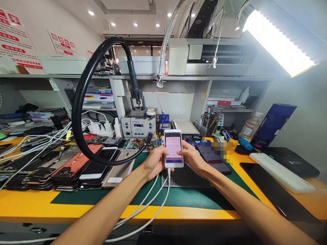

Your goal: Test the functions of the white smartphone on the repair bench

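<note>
A white smartphone [174,148] with a lit, pinkish screen is held upright between both hands over the bench. My left hand [155,160] wraps its left side, the thumb at the screen's edge. Around the right side closes my right hand [192,157], its thumb over the lower right of the screen. A white charging cable [169,174] is plugged into the bottom of the phone and hangs off the front edge. Below lie a dark perforated pad [180,178] and a green mat [143,196]. Just right of my right hand rests another phone with a lit screen [213,157].
Stacks of phones [68,166] fill the left side of the yellow bench [30,206]. Behind stands a hot-air station [139,126], its thick black hose [76,102] looping forward. To the right are a clear bottle [251,126], a white case [281,172] and a black panel [270,187].
</note>
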The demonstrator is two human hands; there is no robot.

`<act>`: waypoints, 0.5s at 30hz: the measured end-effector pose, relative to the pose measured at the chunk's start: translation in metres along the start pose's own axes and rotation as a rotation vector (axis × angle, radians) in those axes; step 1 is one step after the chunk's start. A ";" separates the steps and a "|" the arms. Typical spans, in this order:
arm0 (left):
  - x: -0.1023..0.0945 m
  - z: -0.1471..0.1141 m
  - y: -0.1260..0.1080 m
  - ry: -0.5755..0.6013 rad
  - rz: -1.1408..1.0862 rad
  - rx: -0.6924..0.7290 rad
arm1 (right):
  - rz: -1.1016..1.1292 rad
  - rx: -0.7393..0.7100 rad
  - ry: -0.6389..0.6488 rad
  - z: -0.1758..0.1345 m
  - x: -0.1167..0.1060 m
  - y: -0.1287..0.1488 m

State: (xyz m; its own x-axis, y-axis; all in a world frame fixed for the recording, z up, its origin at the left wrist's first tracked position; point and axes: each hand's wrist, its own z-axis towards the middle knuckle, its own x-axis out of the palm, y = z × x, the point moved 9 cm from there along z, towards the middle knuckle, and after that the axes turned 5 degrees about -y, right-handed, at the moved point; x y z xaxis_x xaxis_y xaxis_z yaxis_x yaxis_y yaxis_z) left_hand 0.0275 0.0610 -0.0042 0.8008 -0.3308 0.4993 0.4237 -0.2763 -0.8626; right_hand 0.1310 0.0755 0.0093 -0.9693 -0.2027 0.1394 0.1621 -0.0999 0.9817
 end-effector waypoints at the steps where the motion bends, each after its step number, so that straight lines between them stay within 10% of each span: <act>1: 0.000 0.000 0.000 -0.002 0.001 -0.001 | -0.005 -0.001 -0.001 0.000 0.000 0.000; 15: -0.001 0.001 0.001 -0.018 0.016 0.001 | 0.030 -0.002 0.006 0.001 0.000 -0.002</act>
State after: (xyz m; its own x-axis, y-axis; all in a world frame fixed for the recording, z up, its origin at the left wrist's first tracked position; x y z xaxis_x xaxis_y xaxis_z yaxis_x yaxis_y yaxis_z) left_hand 0.0270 0.0618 -0.0054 0.8150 -0.3190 0.4838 0.4110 -0.2705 -0.8706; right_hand 0.1303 0.0769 0.0072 -0.9628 -0.2117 0.1681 0.1915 -0.0953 0.9768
